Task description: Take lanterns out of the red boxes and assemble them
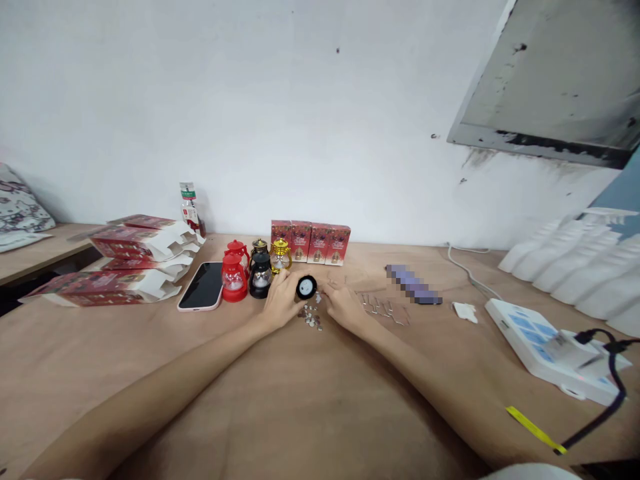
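My left hand (pixel 281 298) is wrapped round a small lantern (pixel 307 287), lying on its side with its round black base and white centre facing me. Just right of it, my right hand (pixel 344 308) is closed with fingertips low near the table; whatever they pinch is hidden. Between the hands lies a scatter of small shiny silvery pieces (pixel 313 320), too small to name for sure. Left of my left hand stand several mini lanterns: a red lantern (pixel 234 280) with another behind, a black lantern (pixel 261 277), a dark bronze one and a gold lantern (pixel 281 255).
Bent wire handles (pixel 387 309) lie right of my right hand. Red printed boxes (pixel 320 243) stand by the wall; opened boxes (pixel 120 287) lie left, beside a phone (pixel 203 287). A power strip (pixel 535 347) with cables and stacked white pieces (pixel 565 267) occupy the right.
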Demonstrator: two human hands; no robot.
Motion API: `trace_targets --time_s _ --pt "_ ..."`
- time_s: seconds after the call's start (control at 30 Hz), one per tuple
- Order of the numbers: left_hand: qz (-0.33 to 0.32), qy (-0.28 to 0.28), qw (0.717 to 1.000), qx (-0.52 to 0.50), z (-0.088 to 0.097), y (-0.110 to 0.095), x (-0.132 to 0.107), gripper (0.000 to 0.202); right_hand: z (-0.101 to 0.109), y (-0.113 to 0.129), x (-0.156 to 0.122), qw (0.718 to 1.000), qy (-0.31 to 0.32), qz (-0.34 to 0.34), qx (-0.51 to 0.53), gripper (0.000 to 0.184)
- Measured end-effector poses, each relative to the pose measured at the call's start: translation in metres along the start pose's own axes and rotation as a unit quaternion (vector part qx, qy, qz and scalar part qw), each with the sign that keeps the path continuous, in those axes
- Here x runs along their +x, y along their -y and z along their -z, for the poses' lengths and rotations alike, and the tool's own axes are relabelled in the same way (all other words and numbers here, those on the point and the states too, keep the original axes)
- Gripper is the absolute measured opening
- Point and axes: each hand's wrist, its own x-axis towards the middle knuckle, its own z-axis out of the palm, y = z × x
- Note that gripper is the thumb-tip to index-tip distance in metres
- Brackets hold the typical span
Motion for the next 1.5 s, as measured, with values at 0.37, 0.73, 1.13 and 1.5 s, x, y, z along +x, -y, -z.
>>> trace_targets --time_s 0.37,0.73,1.13,1.5 --pt "-0.052 0.058 0.996 0.032 0.003 -0.007 -0.002 0.055 0.007 0.018 -0.017 0.938 -0.309 0.148 -0.054 0.010" --pt "-0.120 0.001 0.993 -0.004 -0.002 0.000 -0.004 0.048 0.018 0.004 -0.013 0.855 -0.323 0.352 -0.202 0.024" --pt "-0.126 -0.017 0.992 -0.010 -0.002 -0.004 -0.003 0.047 0.000 -0.009 -0.015 0.884 -0.245 0.363 -0.167 0.027" --pt "-0.111 0.056 0.992 0.015 0.000 -0.006 -0.001 0.047 0.007 -0.002 -0.013 0.876 -0.257 0.377 -0.157 0.023"
